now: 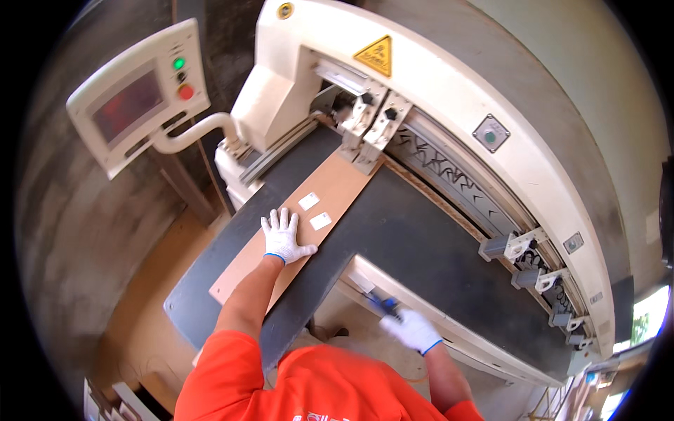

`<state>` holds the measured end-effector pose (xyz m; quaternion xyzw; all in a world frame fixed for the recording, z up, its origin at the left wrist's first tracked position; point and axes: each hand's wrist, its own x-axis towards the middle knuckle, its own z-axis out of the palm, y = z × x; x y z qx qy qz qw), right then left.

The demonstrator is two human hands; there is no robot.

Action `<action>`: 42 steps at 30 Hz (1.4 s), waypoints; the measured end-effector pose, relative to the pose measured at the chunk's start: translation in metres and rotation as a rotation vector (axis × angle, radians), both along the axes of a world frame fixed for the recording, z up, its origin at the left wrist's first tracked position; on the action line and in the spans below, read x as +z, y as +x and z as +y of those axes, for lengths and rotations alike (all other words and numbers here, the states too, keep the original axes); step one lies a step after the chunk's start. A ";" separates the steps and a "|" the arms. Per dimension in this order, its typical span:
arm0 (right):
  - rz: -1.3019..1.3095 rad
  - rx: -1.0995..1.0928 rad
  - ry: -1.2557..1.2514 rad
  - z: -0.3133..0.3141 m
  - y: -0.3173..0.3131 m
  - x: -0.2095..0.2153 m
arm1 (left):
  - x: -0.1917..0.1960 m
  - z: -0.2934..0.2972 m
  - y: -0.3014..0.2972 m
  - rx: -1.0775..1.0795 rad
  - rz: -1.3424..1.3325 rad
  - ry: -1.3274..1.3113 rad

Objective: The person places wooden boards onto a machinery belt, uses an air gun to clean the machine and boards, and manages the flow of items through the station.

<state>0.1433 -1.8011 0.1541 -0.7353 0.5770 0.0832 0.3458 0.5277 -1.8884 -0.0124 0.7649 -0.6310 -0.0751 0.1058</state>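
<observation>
My left hand (283, 240), in a white knit glove, lies flat with spread fingers on a long light-brown board (330, 186). Beside its fingertips are two small white labels (309, 201) stuck to the board. The board's far end is under a pair of metal clamps (372, 126) with black knobs. My right hand (413, 330), also gloved in white, is closed around a blue and black handheld tool (387, 304), which blur keeps me from naming more exactly. That hand is off the table's near edge, apart from the board.
A dark tabletop (435, 245) carries the board, under a curved white machine frame (449, 63). More clamps (519, 245) line its rail at right. At left, a control panel (140, 95) with a screen and green and red buttons hangs on an arm.
</observation>
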 end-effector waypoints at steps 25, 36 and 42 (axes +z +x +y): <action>-0.107 0.436 0.086 0.139 -0.011 0.012 | 0.074 0.340 -0.056 0.501 2.480 -1.049; -0.736 -0.574 0.346 0.154 -0.091 -0.088 | 0.039 0.274 -0.022 0.425 0.239 -0.111; -0.396 -0.402 0.227 0.186 -0.038 -0.150 | 0.049 0.209 0.018 0.202 -0.034 0.305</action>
